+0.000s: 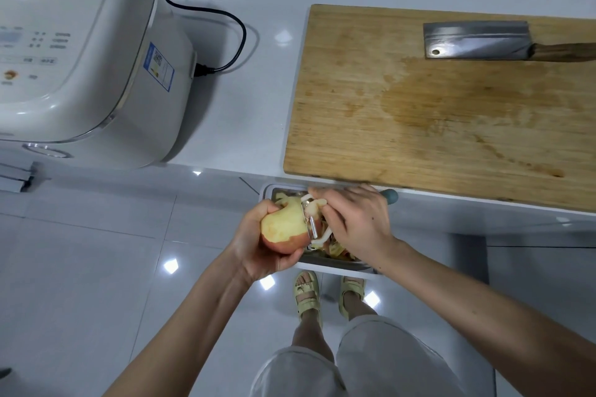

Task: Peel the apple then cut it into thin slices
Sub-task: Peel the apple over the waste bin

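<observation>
Head view: left hand (258, 242) clamps the half-peeled red-and-yellow apple (283, 226); right hand (354, 222) grips the white peeler (311, 226). Likely next: turn the apple to its red skin.

Counter (245, 80) bears board (419, 113), cooker (80, 51).

A person is wearing light grey cropped trousers (380, 361) and pale yellow-green strapped sandals (307, 295), while both forearms are showing bare with no sleeves, and the left hand (258, 246) and right hand (358, 222) are wearing no gloves
</observation>
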`<state>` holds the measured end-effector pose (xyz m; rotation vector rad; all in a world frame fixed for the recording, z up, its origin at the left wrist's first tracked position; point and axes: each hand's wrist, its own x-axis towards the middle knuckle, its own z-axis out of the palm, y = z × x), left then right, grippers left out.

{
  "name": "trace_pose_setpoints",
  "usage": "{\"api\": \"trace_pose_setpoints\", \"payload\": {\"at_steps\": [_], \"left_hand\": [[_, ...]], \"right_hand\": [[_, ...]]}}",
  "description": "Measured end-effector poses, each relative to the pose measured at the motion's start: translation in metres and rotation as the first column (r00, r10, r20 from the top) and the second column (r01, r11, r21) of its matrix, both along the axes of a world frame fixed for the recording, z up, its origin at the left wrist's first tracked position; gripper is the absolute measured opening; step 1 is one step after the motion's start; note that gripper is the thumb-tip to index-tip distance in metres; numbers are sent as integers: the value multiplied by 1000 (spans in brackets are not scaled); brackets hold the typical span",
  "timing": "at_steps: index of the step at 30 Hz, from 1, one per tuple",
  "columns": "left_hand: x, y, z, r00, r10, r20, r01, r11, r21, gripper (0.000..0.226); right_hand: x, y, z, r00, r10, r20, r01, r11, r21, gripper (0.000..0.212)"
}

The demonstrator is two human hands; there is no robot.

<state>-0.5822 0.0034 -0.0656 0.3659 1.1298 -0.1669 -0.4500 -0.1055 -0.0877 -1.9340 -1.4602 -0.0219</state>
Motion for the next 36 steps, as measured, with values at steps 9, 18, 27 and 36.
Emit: {"api": "trace_pose_setpoints", "payload": {"at_steps": [9,18,27,36], "left_hand": [[-5,24,9,994,-3,111,-2,999,47,44],[-8,23,0,992,-107,67,100,991,89,45],[2,9,-3,993,-50,104,42,997,70,40],[-1,9,-1,993,-100,68,97,994,50,38]], "right_hand": [[16,-19,-32,988,-151,7,144,923,-356,21],[22,-8,-15,745,-419,-519,-160,644,-748,38],[2,9,6,986,-13,166,5,999,48,27],[10,3,-6,998,50,27,-53,992,112,27]]}}
